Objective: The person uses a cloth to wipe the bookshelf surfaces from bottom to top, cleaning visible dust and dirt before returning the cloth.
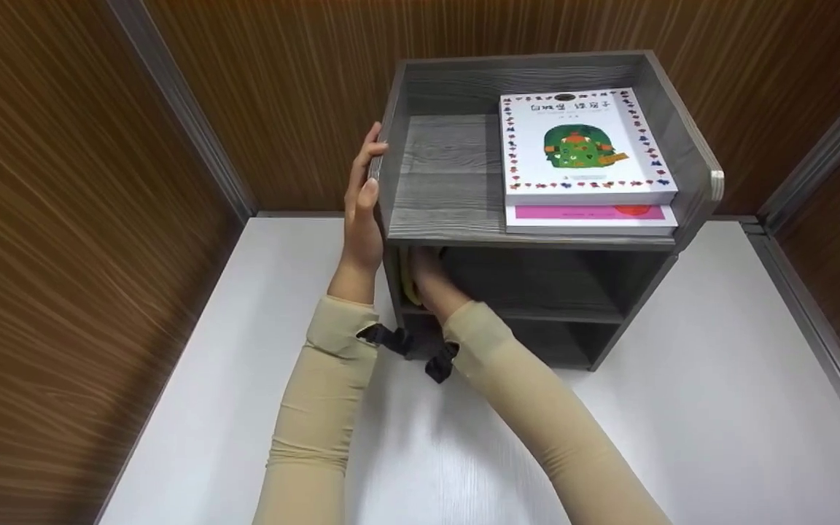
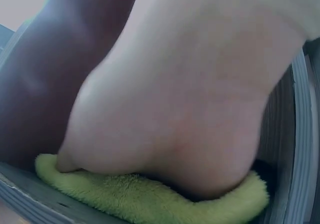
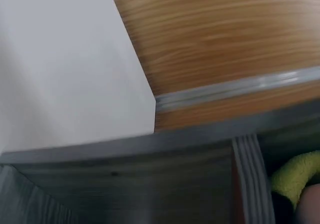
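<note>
In the head view a grey wood-grain shelf unit point(image 1: 449, 153) stands on a white table. My left hand point(image 1: 363, 211) rests along the outside of its left side panel, with its fingertips at the panel's upper edge. My right hand point(image 1: 429, 277) reaches into the compartment under the top, against the left inner wall. It holds a fluffy yellow-green cloth point(image 2: 130, 199), which lies along the grey panel in the left wrist view. Its fingers are mostly hidden behind the palm there. At the right wrist view's corner the cloth point(image 3: 295, 174) bends around a bit of the hand.
Two books lie stacked on the top right, a white one with a green picture point(image 1: 580, 146) above a pink-fronted one point(image 1: 588, 217). A lower shelf board point(image 1: 566, 315) divides the unit. Brown wood-grain walls point(image 1: 84, 219) stand around the white table point(image 1: 719, 408).
</note>
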`<act>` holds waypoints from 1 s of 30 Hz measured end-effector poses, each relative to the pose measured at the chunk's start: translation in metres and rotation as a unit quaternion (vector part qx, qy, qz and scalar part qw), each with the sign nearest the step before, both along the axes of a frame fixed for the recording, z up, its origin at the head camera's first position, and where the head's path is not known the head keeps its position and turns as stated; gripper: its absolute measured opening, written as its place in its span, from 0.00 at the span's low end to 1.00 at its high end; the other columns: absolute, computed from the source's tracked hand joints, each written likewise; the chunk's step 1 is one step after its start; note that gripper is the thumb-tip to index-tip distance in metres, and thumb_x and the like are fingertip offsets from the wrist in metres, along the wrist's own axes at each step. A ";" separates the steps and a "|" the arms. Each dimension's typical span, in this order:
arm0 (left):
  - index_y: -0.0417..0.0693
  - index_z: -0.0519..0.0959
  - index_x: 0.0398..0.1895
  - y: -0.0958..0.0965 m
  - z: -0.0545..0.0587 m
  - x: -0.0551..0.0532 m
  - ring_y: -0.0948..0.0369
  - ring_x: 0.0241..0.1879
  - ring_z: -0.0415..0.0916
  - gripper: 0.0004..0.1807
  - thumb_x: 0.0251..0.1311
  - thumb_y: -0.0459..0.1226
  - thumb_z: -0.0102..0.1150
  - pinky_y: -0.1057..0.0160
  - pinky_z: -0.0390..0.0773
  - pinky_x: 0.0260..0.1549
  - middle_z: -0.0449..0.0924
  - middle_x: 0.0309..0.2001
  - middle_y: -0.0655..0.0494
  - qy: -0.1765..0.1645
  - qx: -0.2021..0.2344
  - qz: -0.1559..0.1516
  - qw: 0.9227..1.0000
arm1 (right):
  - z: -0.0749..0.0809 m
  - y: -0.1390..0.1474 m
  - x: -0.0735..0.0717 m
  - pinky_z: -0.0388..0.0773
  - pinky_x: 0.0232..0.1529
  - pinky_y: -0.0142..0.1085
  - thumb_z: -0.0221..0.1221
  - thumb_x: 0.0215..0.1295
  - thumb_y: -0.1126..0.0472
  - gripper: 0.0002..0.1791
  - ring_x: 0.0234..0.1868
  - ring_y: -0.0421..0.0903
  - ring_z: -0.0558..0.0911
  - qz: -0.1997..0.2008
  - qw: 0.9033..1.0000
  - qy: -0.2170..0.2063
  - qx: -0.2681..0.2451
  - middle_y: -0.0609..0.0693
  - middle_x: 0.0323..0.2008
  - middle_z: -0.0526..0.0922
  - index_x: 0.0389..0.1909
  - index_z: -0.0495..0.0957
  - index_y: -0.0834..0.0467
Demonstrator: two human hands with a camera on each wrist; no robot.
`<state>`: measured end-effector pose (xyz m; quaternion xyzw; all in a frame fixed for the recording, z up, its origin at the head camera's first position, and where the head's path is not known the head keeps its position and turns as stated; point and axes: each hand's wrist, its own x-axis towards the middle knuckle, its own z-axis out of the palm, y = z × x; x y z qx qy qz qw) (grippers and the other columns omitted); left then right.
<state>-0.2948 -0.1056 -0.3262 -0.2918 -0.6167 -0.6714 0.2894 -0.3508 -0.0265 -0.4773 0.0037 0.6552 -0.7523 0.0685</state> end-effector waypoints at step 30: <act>0.28 0.59 0.55 0.000 -0.003 -0.002 0.55 0.69 0.47 0.40 0.62 0.60 0.37 0.55 0.44 0.64 0.49 0.68 0.33 0.022 -0.009 0.007 1.000 | 0.036 0.004 0.088 0.56 0.64 0.42 0.41 0.73 0.52 0.32 0.65 0.51 0.61 0.052 0.995 0.066 -0.054 0.58 0.68 0.56 0.72 0.45 0.58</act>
